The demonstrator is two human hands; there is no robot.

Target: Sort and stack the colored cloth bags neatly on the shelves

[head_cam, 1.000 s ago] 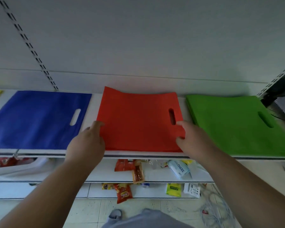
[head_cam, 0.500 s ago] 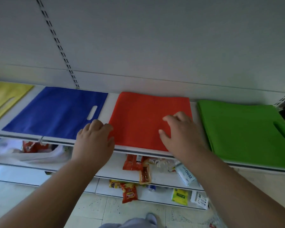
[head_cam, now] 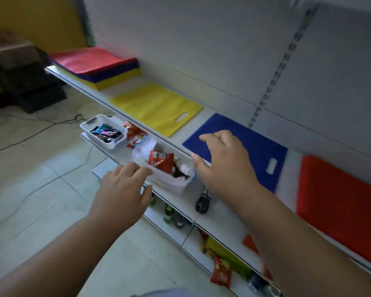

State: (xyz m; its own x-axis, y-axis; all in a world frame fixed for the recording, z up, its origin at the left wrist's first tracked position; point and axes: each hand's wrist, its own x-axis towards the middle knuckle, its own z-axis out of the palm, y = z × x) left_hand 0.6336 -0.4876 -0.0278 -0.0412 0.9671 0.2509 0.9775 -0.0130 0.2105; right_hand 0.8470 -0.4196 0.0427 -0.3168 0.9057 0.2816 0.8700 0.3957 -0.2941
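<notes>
Both hands hold nothing: the left grip (head_cam: 124, 189) and right grip (head_cam: 223, 161) hang with fingers spread. Under the right grip lies the blue bag (head_cam: 253, 146), the red bag (head_cam: 338, 202) to its right and the yellow bag (head_cam: 156, 106) beyond. Still to sort, I judge, is the mixed stack (head_cam: 99, 66) far ahead on the shelf (head_cam: 210, 113).
</notes>
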